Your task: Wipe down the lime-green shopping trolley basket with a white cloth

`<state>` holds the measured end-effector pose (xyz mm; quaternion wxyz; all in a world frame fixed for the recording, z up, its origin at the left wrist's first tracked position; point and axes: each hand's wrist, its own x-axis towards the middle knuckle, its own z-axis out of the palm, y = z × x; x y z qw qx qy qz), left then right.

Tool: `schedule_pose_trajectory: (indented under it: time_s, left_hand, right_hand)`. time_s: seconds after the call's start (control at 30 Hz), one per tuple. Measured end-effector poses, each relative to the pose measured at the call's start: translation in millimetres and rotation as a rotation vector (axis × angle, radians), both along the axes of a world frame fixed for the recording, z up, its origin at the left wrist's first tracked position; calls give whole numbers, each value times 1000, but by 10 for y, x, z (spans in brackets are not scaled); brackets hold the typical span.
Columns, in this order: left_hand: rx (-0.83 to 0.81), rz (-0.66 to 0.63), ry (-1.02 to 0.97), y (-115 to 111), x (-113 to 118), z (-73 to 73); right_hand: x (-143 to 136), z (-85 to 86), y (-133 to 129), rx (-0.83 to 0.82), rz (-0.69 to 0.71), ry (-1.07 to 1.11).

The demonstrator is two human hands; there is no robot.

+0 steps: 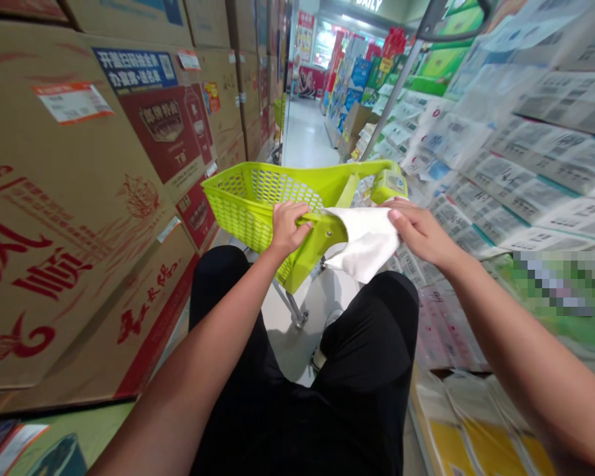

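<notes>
1. Head view, the surface: the green basket (pixel 272 182) is standing on a wheeled frame in front of the person's knees, and a caster (pixel 301 320) is resting on the pale, shiny floor (pixel 305 135).
2. Head view, the room: cardboard cartons (pixel 64 218) with red print are rising in a stack on the left, while wrapped packs (pixel 506 178) are filling the right side. The aisle is running away between them towards colourful boxes (pixel 359 76) and a brightly lit area.
3. Head view, the hands: the left hand (pixel 288 228) is clamping its grip on the basket's near rim. The right hand (pixel 419 228) is keeping its grip together on the upper right edge of a white cloth (pixel 369 241). The cloth is hanging beside the basket's near right corner, just to the right of the left hand.
4. Head view, hidden or cut off: the right fingers are disappearing mostly behind the cloth, and the basket's walls are covering part of its inside. A dark handle (pixel 429 26) is running out at the top edge, and both forearms are leaving at the bottom and side. One shoe (pixel 318 359) is only partly showing beside a black-clad leg (pixel 371 330).
5. Head view, hard to make out: a pixelated patch (pixel 555 281) is masking something on the right, and blur is softening the print on the packs.
</notes>
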<state>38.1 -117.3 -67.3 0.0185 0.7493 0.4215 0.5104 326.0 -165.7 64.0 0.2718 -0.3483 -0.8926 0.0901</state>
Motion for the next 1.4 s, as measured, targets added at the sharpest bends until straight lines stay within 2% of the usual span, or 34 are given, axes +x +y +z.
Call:
schedule_pose_trajectory:
  time_s: [0.1,0.2,0.3,0.37,0.43,0.53,0.63,0.73,0.83,0.9,0.97,1.1,1.17,1.27,1.33,1.4]
  left_hand:
    - [-18,16,-7,-32,22,14]
    - [-39,41,4,-48,34,20]
    - [-59,69,4,-72,36,12]
    - [-59,81,-10,-95,32,7]
    - [-52,98,-33,-115,24,6]
    - [-43,143,-84,-118,-5,14]
    - [-37,128,-145,-74,-87,30]
    - [-68,-15,-165,11,-239,62]
    - [-164,-172,-124,114,-418,137]
    - [-234,-248,-90,167,-511,230]
    - [-252,-273,-83,179,-554,370]
    - [-167,-207,-23,7,-459,818]
    - [-131,-204,122,-150,-351,1089]
    - [-146,-264,253,-338,-195,1431]
    - [-159,-275,237,-383,-113,1553]
    - [-170,-255,189,-371,-38,1574]
  right_hand:
    - [78,-160,157,40,-71,151]
    - [59,-382,223,114,-251,364]
    - [-51,-565,158,76,-444,619]
    - [-139,-633,62,47,-506,695]
    - [-222,-660,-57,84,-526,695]
    - [-322,-630,-247,215,-465,622]
    - [-384,-496,-419,297,-343,462]
    - [-399,-283,-511,248,-366,311]
    - [-361,-79,-450,142,-416,354]
    - [-313,30,-328,39,-408,463]
    - [-262,123,-176,-94,-380,559]
    - [-229,263,106,-251,-291,569]
    - [-267,295,219,-220,-258,487]
    - [-377,295,358,-70,-250,337]
    - [-465,273,425,19,-283,260]
    - [-553,245,467,48,-320,188]
